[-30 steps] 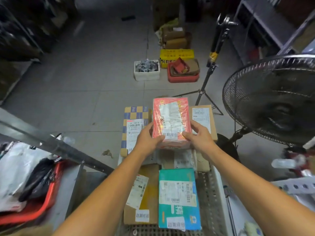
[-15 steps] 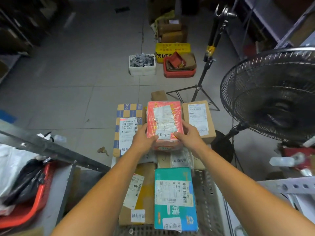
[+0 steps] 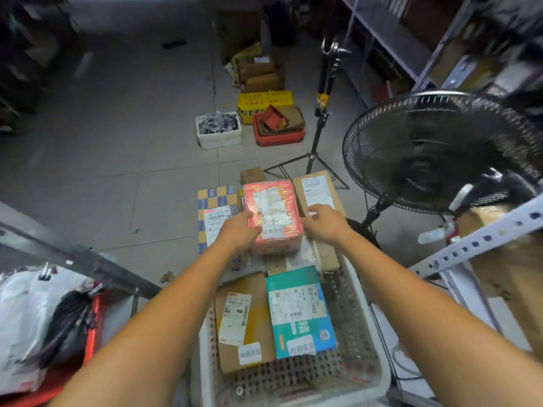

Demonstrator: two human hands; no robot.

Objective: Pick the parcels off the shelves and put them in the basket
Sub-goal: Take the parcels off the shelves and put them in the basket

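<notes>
red parcel (image 3: 271,212) lies mid-frame at the far end of the basket (image 3: 368,327); left hand (image 3: 239,232) grips its left edge, right hand (image 3: 324,224) loose-fingered just beside.

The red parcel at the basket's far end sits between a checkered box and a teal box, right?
No. In the head view the red parcel sits between the checkered box and a brown carton; the teal box lies nearer, in the basket.

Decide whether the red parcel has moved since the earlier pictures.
Yes. The red parcel has sunk: its far edge, earlier past that of the brown box, now lies short of it.
</notes>
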